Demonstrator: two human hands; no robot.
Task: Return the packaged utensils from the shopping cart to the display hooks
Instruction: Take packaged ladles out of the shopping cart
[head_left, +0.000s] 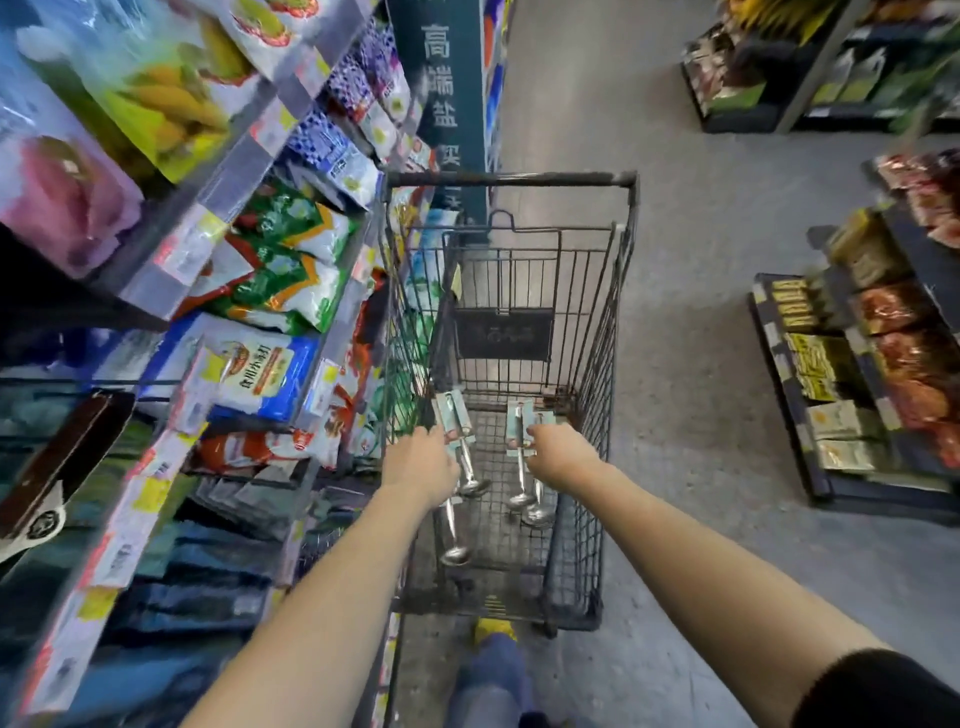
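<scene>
A dark wire shopping cart (618, 291) stands in the aisle in front of me. My left hand (421, 460) is shut on packaged steel ladles (456, 431) with pale card headers, held over the cart's left side; their bowls hang below my hand. My right hand (558, 449) is shut on another bunch of packaged ladles (522, 423), whose bowls hang down over the cart floor near the right side. No display hooks are visible.
Shelves of bagged food (270, 270) with price tags run close along the cart's left side. A teal sign pillar (447, 93) stands beyond the cart. Low shelves of packets (852, 374) sit at the right across a grey floor (691, 364). My shoe (493, 629) is under the cart's near end.
</scene>
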